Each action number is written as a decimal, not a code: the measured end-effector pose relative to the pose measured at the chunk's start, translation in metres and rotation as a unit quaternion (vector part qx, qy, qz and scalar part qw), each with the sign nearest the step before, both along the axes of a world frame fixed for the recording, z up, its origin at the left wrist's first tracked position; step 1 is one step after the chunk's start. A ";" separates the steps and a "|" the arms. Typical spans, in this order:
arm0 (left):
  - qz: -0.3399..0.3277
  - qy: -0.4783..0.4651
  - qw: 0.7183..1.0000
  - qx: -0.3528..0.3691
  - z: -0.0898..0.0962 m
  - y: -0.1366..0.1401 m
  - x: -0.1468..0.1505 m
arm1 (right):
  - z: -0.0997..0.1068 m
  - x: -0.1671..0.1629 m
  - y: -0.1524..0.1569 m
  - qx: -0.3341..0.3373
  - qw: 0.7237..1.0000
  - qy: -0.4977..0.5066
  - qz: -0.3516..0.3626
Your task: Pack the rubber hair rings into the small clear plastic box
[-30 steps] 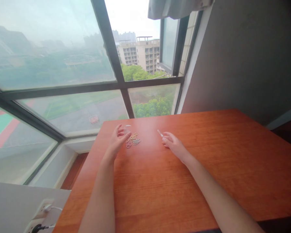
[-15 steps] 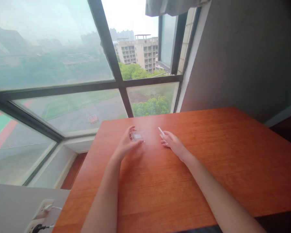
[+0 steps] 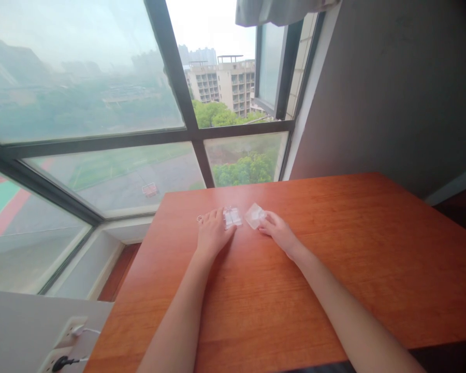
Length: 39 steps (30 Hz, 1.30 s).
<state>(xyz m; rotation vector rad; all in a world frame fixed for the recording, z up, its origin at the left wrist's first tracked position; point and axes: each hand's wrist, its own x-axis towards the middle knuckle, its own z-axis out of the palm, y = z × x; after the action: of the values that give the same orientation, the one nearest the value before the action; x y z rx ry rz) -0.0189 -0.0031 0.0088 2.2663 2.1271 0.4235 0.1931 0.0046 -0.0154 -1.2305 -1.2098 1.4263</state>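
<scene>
On the wooden table [image 3: 295,295], my left hand [image 3: 213,230] rests palm down. Its fingers and thumb are around the left end of a clear plastic box [image 3: 232,217], which it partly covers. A small pale ring-shaped thing [image 3: 200,219] shows at the outer side of that hand; I cannot tell whether it belongs to the box. Just to the right, my right hand [image 3: 276,228] pinches a translucent square plastic piece [image 3: 253,215] by its right corner. The piece is tilted with its flat face showing, and a narrow gap separates it from the box.
Large windows [image 3: 112,98] rise beyond the table's far and left edges. A grey wall [image 3: 388,93] stands at the right. Sockets with plugs and cords [image 3: 72,336] are low at the left, beside the table's edge.
My left hand has moved right and turned palm down with the box. The piece in my right hand has turned from edge-on to face-on, closer to the box.
</scene>
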 end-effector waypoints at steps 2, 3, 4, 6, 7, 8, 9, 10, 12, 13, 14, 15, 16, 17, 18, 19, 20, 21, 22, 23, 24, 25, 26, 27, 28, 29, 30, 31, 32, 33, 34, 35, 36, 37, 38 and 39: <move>0.013 0.014 1.000 -0.020 0.006 -0.001 -0.006 | -0.009 0.000 0.003 0.016 0.999 -0.034 -0.009; 0.021 0.018 0.999 -0.030 0.010 -0.002 -0.009 | -0.013 0.001 0.004 0.025 0.998 -0.050 -0.012; 0.027 0.021 0.999 -0.041 0.013 -0.003 -0.011 | -0.017 0.001 0.005 0.031 0.998 -0.061 -0.015; 0.037 0.019 0.997 -0.062 0.019 -0.004 -0.016 | -0.021 0.001 0.006 0.043 0.996 -0.075 -0.019; 0.041 0.016 0.997 -0.071 0.021 -0.004 -0.018 | -0.022 0.001 0.006 0.049 0.995 -0.079 -0.020; 0.043 0.012 0.996 -0.078 0.023 -0.004 -0.019 | -0.022 0.001 0.006 0.055 0.995 -0.083 -0.020; 0.045 0.008 0.995 -0.083 0.023 -0.004 -0.020 | -0.021 0.000 0.005 0.061 0.994 -0.088 -0.021; 0.045 0.005 0.995 -0.085 0.023 -0.004 -0.020 | -0.021 0.000 0.005 0.068 0.993 -0.091 -0.020; 0.042 0.000 0.996 -0.079 0.021 -0.004 -0.019 | -0.019 -0.002 0.004 0.080 0.993 -0.084 -0.020; 0.040 -0.003 0.997 -0.073 0.019 -0.003 -0.017 | -0.018 -0.003 0.004 0.084 0.994 -0.072 -0.020; 0.039 -0.006 0.997 -0.066 0.017 -0.003 -0.016 | -0.019 -0.004 0.004 0.087 0.995 -0.056 -0.017; 0.039 -0.007 0.998 -0.058 0.015 -0.003 -0.014 | -0.019 -0.005 0.003 0.089 0.995 -0.041 -0.014; 0.040 -0.006 0.998 -0.051 0.013 -0.003 -0.013 | -0.019 -0.006 0.003 0.094 0.995 -0.031 -0.007; 0.038 -0.004 0.998 -0.044 0.011 -0.003 -0.011 | -0.020 -0.006 0.002 0.104 0.994 -0.032 0.003; 0.034 -0.001 0.999 -0.036 0.009 -0.003 -0.009 | -0.020 -0.007 0.001 0.121 0.992 -0.045 0.016; 0.029 0.000 0.999 -0.028 0.008 -0.003 -0.008 | -0.020 -0.007 -0.001 0.143 0.987 -0.067 0.029; 0.022 -0.001 1.000 -0.019 0.007 -0.003 -0.007 | -0.019 -0.007 -0.002 0.167 0.981 -0.095 0.041; 0.017 -0.004 1.000 -0.011 0.007 -0.002 -0.006 | -0.018 -0.007 -0.004 0.190 0.972 -0.127 0.051; 0.016 -0.007 1.000 -0.004 0.006 -0.002 -0.006 | -0.017 -0.008 -0.006 0.209 0.963 -0.158 0.058; 0.018 -0.009 1.000 0.002 0.006 -0.001 -0.006 | -0.016 -0.008 -0.008 0.223 0.955 -0.187 0.063; 0.023 -0.011 1.000 0.007 0.005 -0.001 -0.007 | -0.014 -0.008 -0.010 0.232 0.946 -0.215 0.067; 0.027 -0.013 0.999 0.011 0.004 0.000 -0.008 | -0.013 -0.008 -0.012 0.238 0.938 -0.240 0.071; 0.031 -0.016 0.999 0.015 0.003 0.001 -0.010 | -0.012 -0.009 -0.013 0.244 0.931 -0.262 0.074; 0.034 -0.018 0.999 0.019 0.002 0.002 -0.011 | -0.011 -0.009 -0.014 0.251 0.923 -0.280 0.076; 0.035 -0.020 0.999 0.023 0.001 0.003 -0.013 | -0.012 -0.010 -0.014 0.259 0.917 -0.295 0.077; 0.036 -0.021 0.999 0.027 0.000 0.004 -0.015 | -0.012 -0.011 -0.015 0.269 0.910 -0.305 0.075; 0.037 -0.021 0.999 0.029 -0.002 0.005 -0.016 | -0.013 -0.012 -0.014 0.280 0.905 -0.313 0.070; 0.037 -0.022 0.999 0.031 -0.003 0.006 -0.018 | -0.014 -0.012 -0.014 0.290 0.899 -0.322 0.061; 0.038 -0.023 0.998 0.033 -0.004 0.007 -0.019 | -0.015 -0.013 -0.013 0.298 0.893 -0.335 0.048; 0.039 -0.025 0.998 0.037 -0.005 0.007 -0.020 | -0.015 -0.014 -0.013 0.303 0.885 -0.351 0.033; 0.040 -0.029 0.998 0.042 -0.005 0.008 -0.020 | -0.016 -0.014 -0.013 0.305 0.878 -0.368 0.021; 0.039 -0.034 0.997 0.049 -0.003 0.008 -0.020 | -0.016 -0.014 -0.012 0.307 0.871 -0.384 0.015; 0.037 -0.039 0.997 0.058 -0.001 0.007 -0.020 | -0.016 -0.015 -0.012 0.309 0.864 -0.396 0.016; 0.032 -0.043 0.996 0.068 0.002 0.006 -0.019 | -0.016 -0.015 -0.013 0.314 0.859 -0.403 0.023; 0.025 -0.048 0.996 0.077 0.005 0.005 -0.017 | -0.016 -0.015 -0.013 0.320 0.856 -0.405 0.035; 0.012 -0.053 0.995 0.083 0.010 0.003 -0.014 | -0.015 -0.015 -0.013 0.328 0.852 -0.406 0.048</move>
<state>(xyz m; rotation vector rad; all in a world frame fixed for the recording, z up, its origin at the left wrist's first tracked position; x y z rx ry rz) -0.0327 -0.0004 0.0183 2.2450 2.1441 0.7294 0.1782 -0.0087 -0.0307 -1.2892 -2.1211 0.3944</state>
